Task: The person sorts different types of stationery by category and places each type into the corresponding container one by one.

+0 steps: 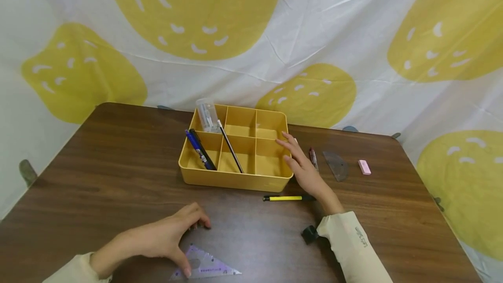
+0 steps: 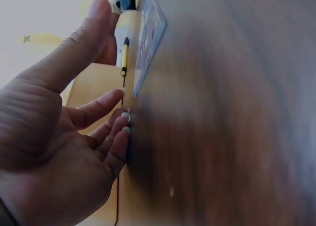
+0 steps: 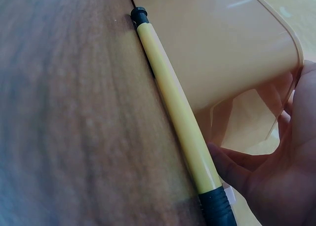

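Note:
A clear purple-tinted set square [image 1: 210, 266] lies flat near the front of the table. My left hand [image 1: 165, 234] is beside it, thumb extended over its left part in the head view and fingers loosely bent at the tabletop. Nothing is gripped by that hand in the left wrist view. On the right side of a yellow compartment box [image 1: 235, 181] rests my right hand [image 1: 305, 171], with fingers spread at the rim. Just below this hand, a yellow and black pen [image 1: 288, 198] lies along the front of the box; it looms large in the right wrist view.
Inside the box are a blue pen [image 1: 195, 145], a black pen beside it, a white-tipped dark pencil [image 1: 231, 148] and a clear plastic cylinder [image 1: 207, 115]. Right of it lie a red-tipped pen [image 1: 313, 157], a clear protractor [image 1: 336, 166] and a pink eraser [image 1: 364, 167]. A lemon-print cloth hangs behind.

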`<control>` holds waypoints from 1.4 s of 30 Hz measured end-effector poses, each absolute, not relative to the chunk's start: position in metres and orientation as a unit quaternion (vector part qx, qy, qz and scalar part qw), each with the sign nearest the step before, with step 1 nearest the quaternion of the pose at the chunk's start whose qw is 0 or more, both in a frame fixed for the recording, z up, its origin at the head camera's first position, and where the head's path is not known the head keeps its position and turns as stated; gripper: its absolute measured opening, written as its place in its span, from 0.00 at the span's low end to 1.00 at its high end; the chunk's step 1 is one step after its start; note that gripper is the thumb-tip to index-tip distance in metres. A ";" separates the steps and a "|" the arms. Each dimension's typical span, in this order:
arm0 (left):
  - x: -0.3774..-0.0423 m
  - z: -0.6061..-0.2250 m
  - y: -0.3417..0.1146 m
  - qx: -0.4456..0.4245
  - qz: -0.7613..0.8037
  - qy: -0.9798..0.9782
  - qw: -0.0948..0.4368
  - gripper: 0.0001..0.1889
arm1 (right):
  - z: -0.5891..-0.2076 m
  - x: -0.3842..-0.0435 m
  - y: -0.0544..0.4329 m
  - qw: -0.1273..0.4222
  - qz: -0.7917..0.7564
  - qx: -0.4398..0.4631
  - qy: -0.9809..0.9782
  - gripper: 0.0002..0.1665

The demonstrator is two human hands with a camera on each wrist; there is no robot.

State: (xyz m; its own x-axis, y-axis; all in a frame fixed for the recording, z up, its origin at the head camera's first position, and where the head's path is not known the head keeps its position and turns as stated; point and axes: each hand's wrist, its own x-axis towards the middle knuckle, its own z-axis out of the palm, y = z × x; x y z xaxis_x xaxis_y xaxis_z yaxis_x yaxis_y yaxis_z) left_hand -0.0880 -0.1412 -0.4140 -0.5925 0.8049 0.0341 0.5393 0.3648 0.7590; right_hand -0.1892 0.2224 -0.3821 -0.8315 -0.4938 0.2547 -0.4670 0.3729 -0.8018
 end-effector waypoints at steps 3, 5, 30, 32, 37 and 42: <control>-0.087 -0.414 -0.138 0.423 0.364 0.811 0.173 0.41 | -0.383 -0.189 0.222 0.012 -0.477 -0.292 0.829 0.27; -0.086 -0.413 -0.137 0.426 0.352 0.816 0.170 0.43 | -0.383 -0.189 0.222 0.012 -0.476 -0.292 0.829 0.26; -0.088 -0.420 -0.132 0.404 0.333 0.835 0.167 0.43 | -0.383 -0.189 0.223 0.011 -0.478 -0.293 0.828 0.26; -0.088 -0.420 -0.132 0.407 0.329 0.836 0.164 0.43 | -0.383 -0.189 0.223 0.011 -0.478 -0.294 0.828 0.26; -0.087 -0.420 -0.131 0.415 0.325 0.839 0.136 0.40 | -0.383 -0.190 0.222 0.009 -0.478 -0.296 0.827 0.26; -0.087 -0.422 -0.130 0.414 0.325 0.842 0.115 0.37 | -0.384 -0.190 0.223 0.009 -0.476 -0.296 0.828 0.26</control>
State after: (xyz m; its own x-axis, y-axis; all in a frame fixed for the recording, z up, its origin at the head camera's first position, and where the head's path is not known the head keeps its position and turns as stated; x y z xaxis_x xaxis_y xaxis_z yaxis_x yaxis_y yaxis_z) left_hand -0.0867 -0.1299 -0.4220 -0.6306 0.7724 0.0757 0.6226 0.4453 0.6435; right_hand -0.1896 0.2225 -0.3836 -0.8247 -0.4986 0.2668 -0.4816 0.3719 -0.7936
